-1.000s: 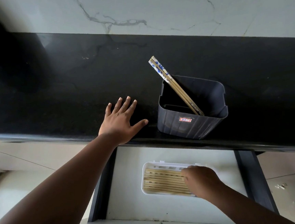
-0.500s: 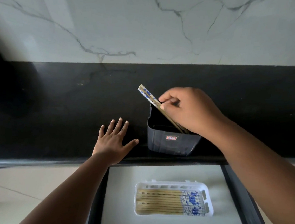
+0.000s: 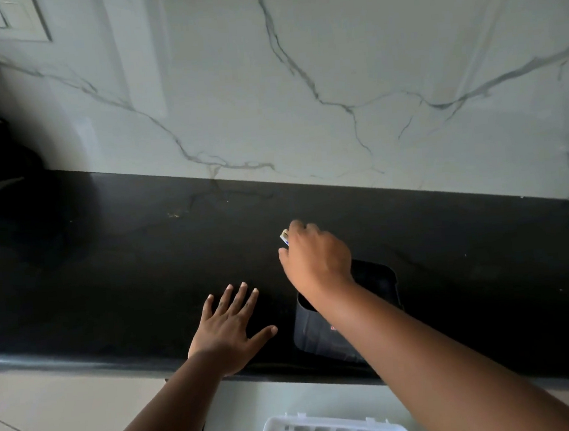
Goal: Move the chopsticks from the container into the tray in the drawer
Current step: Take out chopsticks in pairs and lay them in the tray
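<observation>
White veined marble fills the upper frame above a black bench running across the middle. Right of centre on the bench stands a dark container. The right hand is above its left rim, grip pinched on the chopsticks, of which only the patterned tips show past the knuckles. The left hand lies flat on the bench left of the container, fingers spread, holding nothing. At the bottom edge, a white tray in the open drawer holds more chopsticks lying side by side.
</observation>
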Tool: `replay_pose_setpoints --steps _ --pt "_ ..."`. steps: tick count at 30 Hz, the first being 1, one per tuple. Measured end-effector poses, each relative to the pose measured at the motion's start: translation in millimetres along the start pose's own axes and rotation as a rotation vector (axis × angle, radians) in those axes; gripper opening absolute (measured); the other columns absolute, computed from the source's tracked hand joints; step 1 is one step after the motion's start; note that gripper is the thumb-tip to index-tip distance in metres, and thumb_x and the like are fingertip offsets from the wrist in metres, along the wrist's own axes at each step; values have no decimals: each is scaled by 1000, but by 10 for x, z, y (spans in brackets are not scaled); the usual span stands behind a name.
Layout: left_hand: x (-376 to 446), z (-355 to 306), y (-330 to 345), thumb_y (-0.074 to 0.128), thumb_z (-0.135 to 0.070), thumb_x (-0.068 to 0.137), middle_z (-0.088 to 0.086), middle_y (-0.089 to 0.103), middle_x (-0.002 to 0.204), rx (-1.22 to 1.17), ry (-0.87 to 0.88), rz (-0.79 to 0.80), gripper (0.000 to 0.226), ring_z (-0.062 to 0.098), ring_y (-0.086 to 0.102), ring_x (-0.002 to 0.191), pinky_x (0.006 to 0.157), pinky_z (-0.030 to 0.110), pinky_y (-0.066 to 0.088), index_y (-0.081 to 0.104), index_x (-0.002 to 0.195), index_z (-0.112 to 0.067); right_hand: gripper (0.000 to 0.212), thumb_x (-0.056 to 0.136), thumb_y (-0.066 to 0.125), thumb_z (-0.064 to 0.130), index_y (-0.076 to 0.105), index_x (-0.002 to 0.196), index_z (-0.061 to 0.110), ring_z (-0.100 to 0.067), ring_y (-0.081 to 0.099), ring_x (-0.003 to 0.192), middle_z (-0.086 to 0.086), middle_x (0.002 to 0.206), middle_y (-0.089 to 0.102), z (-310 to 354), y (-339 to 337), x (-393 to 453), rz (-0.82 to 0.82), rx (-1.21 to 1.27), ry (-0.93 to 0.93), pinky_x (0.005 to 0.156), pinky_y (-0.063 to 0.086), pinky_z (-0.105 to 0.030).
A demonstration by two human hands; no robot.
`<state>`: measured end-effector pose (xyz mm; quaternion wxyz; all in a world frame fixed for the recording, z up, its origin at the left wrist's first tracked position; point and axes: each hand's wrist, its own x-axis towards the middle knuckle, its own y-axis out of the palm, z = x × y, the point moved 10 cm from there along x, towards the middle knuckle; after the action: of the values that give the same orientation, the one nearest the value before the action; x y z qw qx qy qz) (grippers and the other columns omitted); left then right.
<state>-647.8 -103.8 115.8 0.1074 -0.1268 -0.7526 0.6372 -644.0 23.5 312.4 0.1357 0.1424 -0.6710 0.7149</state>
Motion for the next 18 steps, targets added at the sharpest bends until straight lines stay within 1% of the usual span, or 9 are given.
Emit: replay_pose_setpoints --steps 2,4,6,9,12,15,16,18 --pt "-3 2 -11 4 -85 76 -8 -10 160 -5 -3 -6 93 13 -18 145 117 43 -13 -2 153 -33 17 96 52 30 56 97 13 -27 69 81 -6 91 65 -18 23 5 -10 -17 1 52 38 -29" --pt "-6 2 -18 4 -85 76 -8 -10 160 -7 -3 -7 92 14 -18 146 117 43 -14 -2 153 -33 17 99 47 27 56 94 13 -27 69 77 -7 88 65 -40 29 3 -10 -10 3 49 35 -27" --pt "-9 -3 -19 4 -85 77 -8 -12 160 -8 -1 -4 92 14 -18 145 116 42 -16 -3 153 -34 14 98 46 22 54 92 12 -29 68 74 -8 87 65 -66 34 -1 5 11 5 49 32 -28" --pt "-8 -3 -16 5 -85 77 -8 -12 160 -12 1 -3 92 14 -18 145 116 43 -15 -3 153 -34 12 97 46 19 53 89 12 -31 67 76 -8 87 64 -92 45 -19 34 31 5 52 32 -29" --pt "-8 5 -5 5 -85 76 -8 -12 160 -16 -3 -6 92 14 -18 146 116 43 -15 -3 153 -34 15 98 46 21 53 89 12 -32 65 79 -7 91 64 -102 53 -50 64 57 -12 54 30 -30" --pt "-5 5 -11 4 -86 76 -9 -13 159 -17 -2 -12 93 14 -18 146 115 42 -16 -2 153 -34 19 98 49 28 55 89 12 -31 63 79 -6 92 64 -116 13 -78 69 78 -53 56 31 -30" --pt "-4 5 -12 4 -86 76 -9 -13 158 -20 0 -14 93 14 -18 146 115 42 -16 -2 153 -34 21 97 50 30 52 84 13 -31 61 76 -6 90 63 -135 -14 -83 65 94 -57 56 30 -31" --pt "-7 4 -8 4 -86 75 -10 -15 157 -22 2 -12 94 14 -19 145 115 42 -17 -3 153 -34 30 94 53 31 42 71 17 -29 50 66 -6 82 61 -213 -88 -78 58 139 -31 55 28 -30"
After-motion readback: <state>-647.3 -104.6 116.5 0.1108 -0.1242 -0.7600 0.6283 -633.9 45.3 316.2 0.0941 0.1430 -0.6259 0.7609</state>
